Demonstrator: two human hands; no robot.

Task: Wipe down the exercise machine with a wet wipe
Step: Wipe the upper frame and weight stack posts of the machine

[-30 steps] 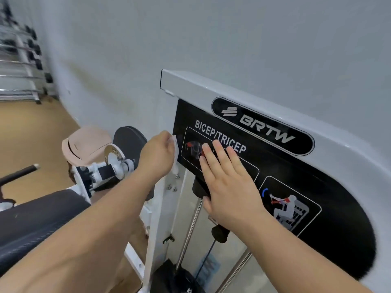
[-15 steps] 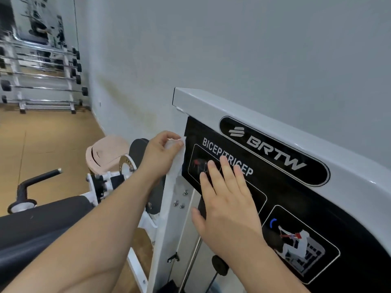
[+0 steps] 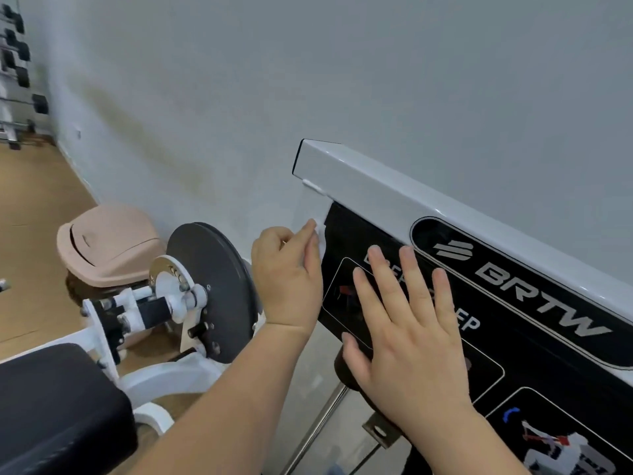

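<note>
Pale grey wall (image 3: pixel 308 80) fills most of the view, meeting a tan wooden floor (image 3: pixel 34 200) at the left, where a weight rack (image 3: pixel 13 63) with dark-ended bars stands in the far corner. Against the wall is the exercise machine (image 3: pixel 376 186), its white top beam running down to the right above a black panel (image 3: pixel 513 337) that carries a BRTW logo (image 3: pixel 534 286) in silver letters. The left hand (image 3: pixel 286 279) is at the panel's left edge, just below the beam's end, with its fingers curled and the wet wipe (image 3: pixel 321 238) pinched between thumb and fingers. Only a small white fold of the wipe shows past the fingertips, pressed to the seam where the black panel meets the white upright. The right hand (image 3: pixel 407 337) lies flat on the panel just beside the left one, fingers straight and slightly spread, holding nothing. It covers most of a line of white lettering, of which only "EP" reads clearly past the little finger. Below the right forearm an exercise pictogram (image 3: pixel 561 443) of a seated figure shows in the panel's lower corner. Under the panel a steel guide rod (image 3: pixel 318 423) slants downward. Left of the hands a dark grey disc (image 3: pixel 212 289) sits on the machine's white arm assembly, with a pink swing-lid bin (image 3: pixel 106 245) on the floor behind it. A black seat pad (image 3: pixel 58 406) fills the lower left corner.
</note>
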